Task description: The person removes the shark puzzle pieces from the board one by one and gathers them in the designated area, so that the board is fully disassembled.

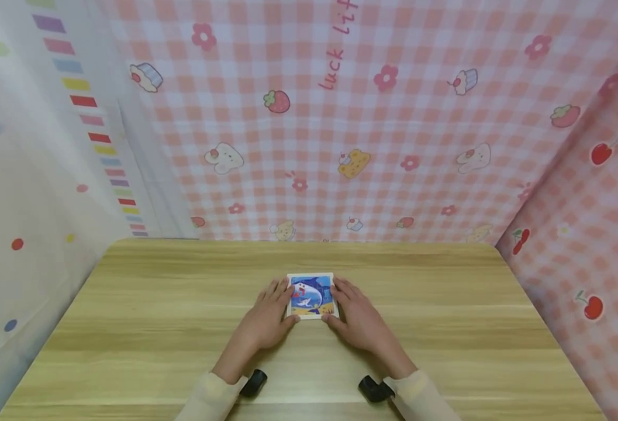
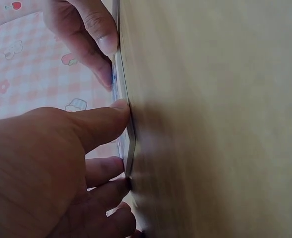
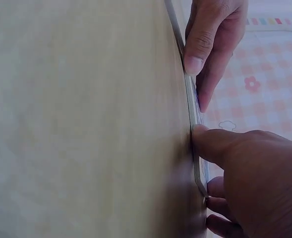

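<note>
A: Picture tile (image 1: 311, 295), a square with a blue sea-creature print, lies flat at the middle of the wooden table (image 1: 145, 327), framed by two hands.

B: Left hand (image 1: 268, 318)?

A: Fingers nearly straight, thumb against the tile's left edge. Right hand (image 1: 358, 318) mirrors it on the right edge. Neither lifts it; this looks like squaring up. Any next move needs even pressure from both sides.

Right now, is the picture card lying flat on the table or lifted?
Flat. The card lies picture-up on the wooden table; the left wrist view shows no gap beneath it. The left hand and right hand touch its side edges.
</note>
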`<state>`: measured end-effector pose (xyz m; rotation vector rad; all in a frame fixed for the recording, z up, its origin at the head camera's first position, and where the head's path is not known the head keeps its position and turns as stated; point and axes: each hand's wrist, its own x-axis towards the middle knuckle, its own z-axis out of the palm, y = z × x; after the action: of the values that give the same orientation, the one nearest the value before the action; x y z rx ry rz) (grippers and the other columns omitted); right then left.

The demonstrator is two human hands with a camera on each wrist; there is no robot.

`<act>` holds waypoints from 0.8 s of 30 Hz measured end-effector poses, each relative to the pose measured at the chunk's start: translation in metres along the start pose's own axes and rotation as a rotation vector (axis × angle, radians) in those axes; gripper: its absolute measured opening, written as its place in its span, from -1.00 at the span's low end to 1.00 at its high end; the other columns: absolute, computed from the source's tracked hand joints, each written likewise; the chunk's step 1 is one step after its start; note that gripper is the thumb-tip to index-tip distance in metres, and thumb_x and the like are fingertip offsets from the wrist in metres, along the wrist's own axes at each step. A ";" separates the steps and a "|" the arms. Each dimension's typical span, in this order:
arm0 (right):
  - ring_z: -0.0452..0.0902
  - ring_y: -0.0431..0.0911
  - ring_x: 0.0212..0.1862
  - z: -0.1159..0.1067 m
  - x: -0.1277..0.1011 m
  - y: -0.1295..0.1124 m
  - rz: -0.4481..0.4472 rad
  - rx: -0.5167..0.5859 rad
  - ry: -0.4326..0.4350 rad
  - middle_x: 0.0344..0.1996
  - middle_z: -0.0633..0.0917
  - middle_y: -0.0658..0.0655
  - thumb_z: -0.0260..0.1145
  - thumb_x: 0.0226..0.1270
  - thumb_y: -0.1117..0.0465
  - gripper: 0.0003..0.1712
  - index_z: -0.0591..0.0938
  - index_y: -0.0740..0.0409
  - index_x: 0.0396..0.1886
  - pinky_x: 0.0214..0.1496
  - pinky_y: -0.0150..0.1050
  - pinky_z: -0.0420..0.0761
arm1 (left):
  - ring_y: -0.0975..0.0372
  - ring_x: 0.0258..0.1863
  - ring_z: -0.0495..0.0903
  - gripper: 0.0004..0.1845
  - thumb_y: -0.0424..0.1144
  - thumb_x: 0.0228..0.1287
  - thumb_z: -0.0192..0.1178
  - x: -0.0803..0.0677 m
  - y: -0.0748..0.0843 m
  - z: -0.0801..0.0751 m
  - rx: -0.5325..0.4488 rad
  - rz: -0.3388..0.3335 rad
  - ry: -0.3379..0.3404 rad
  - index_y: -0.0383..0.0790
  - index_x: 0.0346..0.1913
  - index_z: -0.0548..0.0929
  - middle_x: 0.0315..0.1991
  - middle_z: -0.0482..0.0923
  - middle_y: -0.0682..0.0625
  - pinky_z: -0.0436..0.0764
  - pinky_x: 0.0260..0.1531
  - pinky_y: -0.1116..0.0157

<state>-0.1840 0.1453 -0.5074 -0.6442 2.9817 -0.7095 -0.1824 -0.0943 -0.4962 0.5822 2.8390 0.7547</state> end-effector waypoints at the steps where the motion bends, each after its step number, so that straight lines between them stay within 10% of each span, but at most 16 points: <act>1: 0.15 0.20 0.61 0.000 -0.001 -0.001 0.001 -0.002 0.002 0.58 0.28 0.26 0.31 0.47 -0.08 -0.22 0.42 0.34 0.46 0.63 0.16 0.23 | -0.20 0.64 -0.02 -0.31 -0.11 0.52 0.15 -0.002 0.001 0.000 0.000 0.001 0.002 -0.41 0.54 0.26 0.63 0.04 -0.30 0.09 0.60 -0.19; 24: 0.15 0.15 0.61 0.003 -0.037 -0.015 0.067 0.054 0.031 0.60 0.27 0.19 0.38 0.40 -0.11 -0.18 0.42 0.26 0.48 0.61 0.14 0.27 | -0.17 0.61 0.09 -0.30 -0.10 0.47 0.22 -0.030 0.016 0.007 0.032 0.004 0.005 -0.41 0.51 0.31 0.61 0.11 -0.32 0.18 0.58 -0.15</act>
<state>-0.1442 0.1456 -0.5069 -0.5334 2.9838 -0.7992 -0.1481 -0.0905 -0.4932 0.5910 2.8600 0.7136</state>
